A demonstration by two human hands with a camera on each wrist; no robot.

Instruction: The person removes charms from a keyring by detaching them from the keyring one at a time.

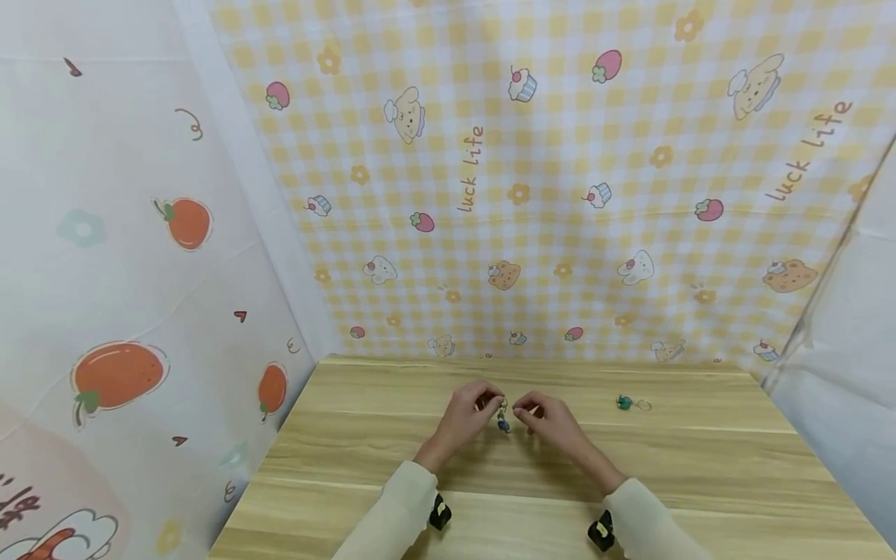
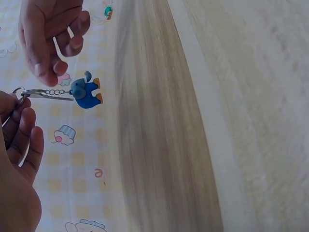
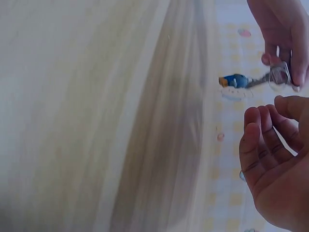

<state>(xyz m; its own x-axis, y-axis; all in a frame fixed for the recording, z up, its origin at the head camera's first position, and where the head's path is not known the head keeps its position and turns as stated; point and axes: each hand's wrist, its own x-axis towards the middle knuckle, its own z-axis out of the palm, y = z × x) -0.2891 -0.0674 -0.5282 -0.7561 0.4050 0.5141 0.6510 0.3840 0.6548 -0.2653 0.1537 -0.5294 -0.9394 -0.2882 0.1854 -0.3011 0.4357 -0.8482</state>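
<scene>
My left hand pinches the metal ring of a keychain just above the wooden table. From the ring hang a short chain and a small blue elephant charm with orange feet; the right wrist view shows the charm dangling from the ring. My right hand hovers close beside it, fingers loosely curled with nothing in them. Its fingertips stay just off the chain.
A second keychain with a green charm and a loose ring lies on the table to the right, also visible as the green charm. Patterned cloth walls close in the table at the back and both sides.
</scene>
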